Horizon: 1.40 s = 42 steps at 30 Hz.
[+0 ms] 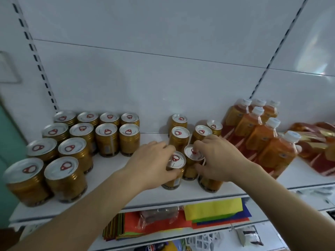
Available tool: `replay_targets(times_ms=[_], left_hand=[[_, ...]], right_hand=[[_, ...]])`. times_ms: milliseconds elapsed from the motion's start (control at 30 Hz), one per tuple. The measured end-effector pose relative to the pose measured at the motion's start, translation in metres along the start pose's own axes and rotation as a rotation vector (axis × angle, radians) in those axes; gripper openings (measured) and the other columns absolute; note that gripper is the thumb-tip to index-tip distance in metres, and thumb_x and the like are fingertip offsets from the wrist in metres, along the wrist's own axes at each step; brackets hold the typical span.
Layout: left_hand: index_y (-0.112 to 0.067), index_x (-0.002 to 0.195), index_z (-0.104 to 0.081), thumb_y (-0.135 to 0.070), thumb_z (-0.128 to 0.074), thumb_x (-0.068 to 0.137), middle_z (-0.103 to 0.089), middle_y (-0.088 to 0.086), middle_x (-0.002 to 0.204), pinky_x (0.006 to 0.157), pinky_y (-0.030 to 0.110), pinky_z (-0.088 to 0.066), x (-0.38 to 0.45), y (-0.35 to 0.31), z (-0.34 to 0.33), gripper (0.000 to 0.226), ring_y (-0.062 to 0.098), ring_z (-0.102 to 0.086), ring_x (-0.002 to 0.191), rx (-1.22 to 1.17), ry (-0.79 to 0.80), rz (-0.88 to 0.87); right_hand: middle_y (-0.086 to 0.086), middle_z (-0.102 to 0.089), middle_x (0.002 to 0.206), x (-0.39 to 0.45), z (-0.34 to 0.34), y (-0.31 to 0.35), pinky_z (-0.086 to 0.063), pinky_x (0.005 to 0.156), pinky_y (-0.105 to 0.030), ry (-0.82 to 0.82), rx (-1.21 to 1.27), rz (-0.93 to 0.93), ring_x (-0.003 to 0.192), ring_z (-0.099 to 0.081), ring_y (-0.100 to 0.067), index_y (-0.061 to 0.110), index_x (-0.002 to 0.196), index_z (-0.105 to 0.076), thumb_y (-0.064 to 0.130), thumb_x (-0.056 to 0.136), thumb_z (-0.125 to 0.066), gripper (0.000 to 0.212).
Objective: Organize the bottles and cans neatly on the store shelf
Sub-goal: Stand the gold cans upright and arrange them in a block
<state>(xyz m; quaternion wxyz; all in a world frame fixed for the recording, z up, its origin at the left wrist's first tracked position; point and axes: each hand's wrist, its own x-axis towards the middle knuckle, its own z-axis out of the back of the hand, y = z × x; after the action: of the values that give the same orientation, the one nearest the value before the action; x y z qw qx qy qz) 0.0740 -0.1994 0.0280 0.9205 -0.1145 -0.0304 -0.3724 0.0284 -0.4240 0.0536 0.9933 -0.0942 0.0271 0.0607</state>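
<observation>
Gold cans with silver lids and red pull tabs stand on a white shelf (126,194). A tidy block of several cans (78,142) fills the left side. A looser cluster stands in the middle. My left hand (150,162) grips one front can (175,169) of that cluster, thumb and fingers round its top. My right hand (217,158) grips the can beside it (193,160); another can (210,183) stands partly hidden under that wrist. Several orange bottles with white caps (262,134) stand in a row to the right.
Red and gold packets (315,140) lie at the far right of the shelf. A white back panel with slotted uprights (36,57) rises behind. The lower shelf holds coloured paper sheets (213,211) and wrapped items (157,216).
</observation>
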Motion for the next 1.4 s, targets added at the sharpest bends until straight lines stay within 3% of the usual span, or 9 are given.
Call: replay_targets(times_ms=[100,333,467,600,733,833,1400], left_hand=[[-0.028,0.136,-0.055,-0.063,-0.061,0.093,-0.063,-0.006,0.126,0.098,0.043,-0.051,-0.012,0.004,0.005,0.056,0.018,-0.055,0.117,0.039,-0.009,0.061],[-0.033,0.141,-0.055,-0.064,-0.057,0.094,-0.061,-0.014,0.131,0.104,0.038,-0.046,-0.063,0.044,0.022,0.056,0.012,-0.050,0.125,0.107,-0.033,0.186],[-0.033,0.139,-0.057,-0.060,-0.057,0.096,-0.063,-0.014,0.129,0.104,0.038,-0.045,-0.083,0.074,0.028,0.051,0.013,-0.051,0.125,0.168,-0.062,0.233],[-0.033,0.133,-0.061,-0.058,-0.053,0.096,-0.065,-0.015,0.123,0.104,0.039,-0.046,-0.087,0.098,0.032,0.045,0.012,-0.052,0.121,0.220,-0.061,0.224],[-0.032,0.136,-0.062,-0.053,-0.054,0.098,-0.063,-0.012,0.135,0.107,0.042,-0.045,-0.085,0.117,0.035,0.044,0.016,-0.047,0.131,0.250,-0.077,0.213],[-0.031,0.136,-0.064,-0.050,-0.055,0.098,-0.057,-0.009,0.144,0.108,0.042,-0.043,-0.083,0.125,0.034,0.044,0.019,-0.040,0.139,0.259,-0.082,0.210],[-0.027,0.141,-0.053,-0.049,-0.066,0.095,-0.051,-0.007,0.146,0.107,0.043,-0.048,-0.071,0.141,0.029,0.053,0.021,-0.044,0.136,0.157,-0.041,0.248]], right_hand=[[0.008,-0.064,0.098,0.002,-0.004,0.007,-0.043,0.084,-0.034,-0.046,0.011,0.093,0.105,-0.053,-0.019,0.029,0.114,-0.058,0.056,0.086,-0.055,0.039],[0.002,-0.070,0.098,0.016,-0.011,0.061,-0.052,0.090,-0.042,-0.199,0.136,0.232,0.105,-0.059,-0.025,0.025,0.112,-0.065,0.060,0.085,-0.045,0.048],[0.002,-0.073,0.109,0.030,-0.016,0.095,-0.052,0.097,-0.044,-0.259,0.143,0.251,0.116,-0.059,-0.027,0.024,0.119,-0.066,0.054,0.088,-0.061,0.044],[0.002,-0.072,0.117,0.046,-0.017,0.122,-0.050,0.102,-0.043,-0.291,0.146,0.240,0.122,-0.057,-0.026,0.026,0.124,-0.066,0.050,0.091,-0.068,0.040],[0.001,-0.072,0.116,0.061,-0.025,0.136,-0.051,0.102,-0.044,-0.350,0.181,0.202,0.123,-0.056,-0.028,0.024,0.118,-0.068,0.046,0.091,-0.073,0.035],[0.001,-0.071,0.114,0.068,-0.033,0.142,-0.051,0.100,-0.047,-0.380,0.209,0.177,0.123,-0.055,-0.030,0.022,0.113,-0.068,0.043,0.090,-0.071,0.031],[-0.004,-0.066,0.123,0.074,-0.043,0.155,-0.051,0.098,-0.048,-0.411,0.231,0.103,0.123,-0.053,-0.030,0.019,0.113,-0.066,0.040,0.092,-0.061,0.030]])
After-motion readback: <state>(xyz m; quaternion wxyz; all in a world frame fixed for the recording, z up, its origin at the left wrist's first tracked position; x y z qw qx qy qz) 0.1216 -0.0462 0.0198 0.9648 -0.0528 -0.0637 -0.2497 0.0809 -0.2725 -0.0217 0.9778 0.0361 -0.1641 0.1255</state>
